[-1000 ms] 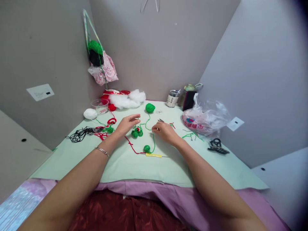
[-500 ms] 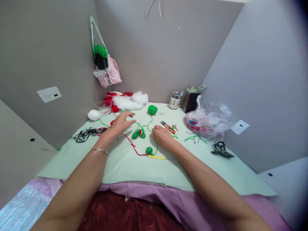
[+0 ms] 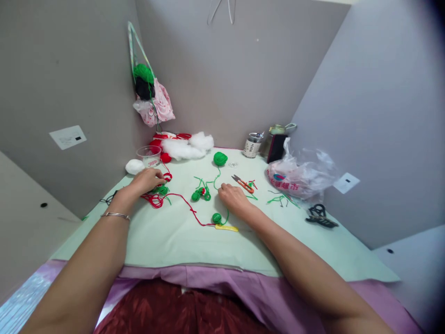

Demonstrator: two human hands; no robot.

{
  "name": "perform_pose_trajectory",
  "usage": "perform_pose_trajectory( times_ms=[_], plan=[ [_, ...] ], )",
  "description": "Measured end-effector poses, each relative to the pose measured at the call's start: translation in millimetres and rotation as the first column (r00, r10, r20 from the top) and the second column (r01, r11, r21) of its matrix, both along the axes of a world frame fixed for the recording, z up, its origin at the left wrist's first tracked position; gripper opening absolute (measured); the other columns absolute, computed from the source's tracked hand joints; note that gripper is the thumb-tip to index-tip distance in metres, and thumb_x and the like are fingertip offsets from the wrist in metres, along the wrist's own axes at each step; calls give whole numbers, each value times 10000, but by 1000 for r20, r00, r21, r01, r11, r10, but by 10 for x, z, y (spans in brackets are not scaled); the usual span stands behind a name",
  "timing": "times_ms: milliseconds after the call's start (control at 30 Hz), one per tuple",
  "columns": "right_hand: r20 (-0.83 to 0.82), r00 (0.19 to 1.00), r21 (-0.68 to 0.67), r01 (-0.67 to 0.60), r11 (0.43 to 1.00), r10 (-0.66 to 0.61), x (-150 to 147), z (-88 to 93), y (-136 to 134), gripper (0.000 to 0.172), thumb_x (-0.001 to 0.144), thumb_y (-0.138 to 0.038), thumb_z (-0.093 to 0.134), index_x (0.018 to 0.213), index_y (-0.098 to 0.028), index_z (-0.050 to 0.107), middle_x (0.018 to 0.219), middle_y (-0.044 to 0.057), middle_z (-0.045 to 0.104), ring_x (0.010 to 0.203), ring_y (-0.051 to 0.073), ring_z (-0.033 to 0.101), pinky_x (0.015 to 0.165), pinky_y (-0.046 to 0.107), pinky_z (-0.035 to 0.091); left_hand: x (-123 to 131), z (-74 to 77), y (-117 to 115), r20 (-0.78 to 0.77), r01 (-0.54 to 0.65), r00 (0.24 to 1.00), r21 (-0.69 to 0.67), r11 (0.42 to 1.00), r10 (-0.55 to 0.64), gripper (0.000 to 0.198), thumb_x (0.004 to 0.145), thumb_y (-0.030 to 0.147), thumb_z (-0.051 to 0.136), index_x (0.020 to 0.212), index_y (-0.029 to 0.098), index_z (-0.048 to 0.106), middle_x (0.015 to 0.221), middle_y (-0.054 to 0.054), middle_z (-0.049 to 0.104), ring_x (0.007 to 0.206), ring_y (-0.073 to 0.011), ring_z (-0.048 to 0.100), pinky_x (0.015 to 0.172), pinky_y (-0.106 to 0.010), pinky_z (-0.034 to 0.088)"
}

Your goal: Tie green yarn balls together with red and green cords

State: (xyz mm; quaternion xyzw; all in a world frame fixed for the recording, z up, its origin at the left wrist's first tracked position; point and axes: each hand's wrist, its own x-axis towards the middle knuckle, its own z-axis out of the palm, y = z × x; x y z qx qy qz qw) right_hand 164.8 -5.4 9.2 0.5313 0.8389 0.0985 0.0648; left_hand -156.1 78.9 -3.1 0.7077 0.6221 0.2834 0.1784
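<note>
My left hand (image 3: 149, 181) is over the yarn at the left, fingers apart and bent downward, beside a red crochet ring (image 3: 167, 176) and green crocheted pieces (image 3: 162, 189). Loops of red yarn (image 3: 153, 200) spread below it. My right hand (image 3: 233, 198) rests on the table, fingers curled in; a green strand runs under them, and whatever they grip is hidden. Between the hands lies a small green crocheted piece with red (image 3: 200, 193). Closer to me, a small green crocheted ball (image 3: 216, 218) sits beside a yellow-handled crochet hook (image 3: 226, 228).
Beyond the hands are a green yarn ball (image 3: 220, 158), white stuffing (image 3: 184, 149) and a clear tub (image 3: 149, 157). Orange thread snips (image 3: 245, 184) lie right of my right hand. Further right are a plastic bag (image 3: 299, 176) and a black hair clip (image 3: 320, 217). Walls enclose the table.
My left hand has moved left, from near the middle piece to over the red and green yarn pieces. My right hand has stayed almost in place.
</note>
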Motion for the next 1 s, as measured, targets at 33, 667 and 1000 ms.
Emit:
perform_pose_trajectory(
  times_ms=[33,667,1000],
  plan=[
    [-18,1000,8,15,1000,-15,15,-15,13,324,914,-40,354,1059,-90,639,1062,189,635,975,274,608,680,320,371,31,-18,6,-79,-13,997,-13,1000,12,151,629,355,725,641,212,676,660,-67,652,714,-255,597,738,-372,432],
    [-980,83,-184,-42,982,-181,343,-25,197,167,735,-301,583,832,-165,594,699,-1,618,549,109,542,537,242,411,1343,344,-712,-49,810,586,6,586,-809,404,721,118,599,1050,318,721,1216,-45,632,1182,-254,526,1021,-362,380],
    [-963,-73,-246,-141,959,-258,309,167,57,199,746,-344,627,806,-155,601,723,10,633,556,84,464,551,232,379,1462,243,-702,141,773,635,-93,628,-760,261,761,272,666,1019,240,680,1038,-35,658,974,-223,591,856,-311,441]
  ],
)
